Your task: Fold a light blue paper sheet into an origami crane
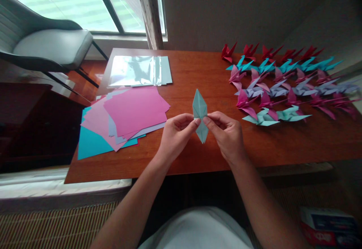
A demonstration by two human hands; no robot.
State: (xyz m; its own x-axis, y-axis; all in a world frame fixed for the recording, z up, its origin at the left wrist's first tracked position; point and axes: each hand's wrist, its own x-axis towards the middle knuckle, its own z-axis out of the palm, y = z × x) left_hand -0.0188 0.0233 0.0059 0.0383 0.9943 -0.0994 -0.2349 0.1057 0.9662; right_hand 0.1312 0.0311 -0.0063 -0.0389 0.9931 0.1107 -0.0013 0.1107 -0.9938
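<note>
A pale teal sheet folded into a long diamond shape (pixel 200 109) is held upright above the wooden table (pixel 198 151), near its front edge. My left hand (pixel 177 134) pinches its left side at the middle. My right hand (pixel 226 134) pinches the right side, thumb and forefinger pressed together on the paper. Both hands are closed on the folded piece, with the lower point hanging between them.
A loose stack of pink, lilac and teal square sheets (pixel 124 117) lies at the left, with a clear plastic sleeve (pixel 138 71) behind it. Rows of several finished paper cranes (pixel 283 83) fill the right half. A grey chair (pixel 48 45) stands by the window.
</note>
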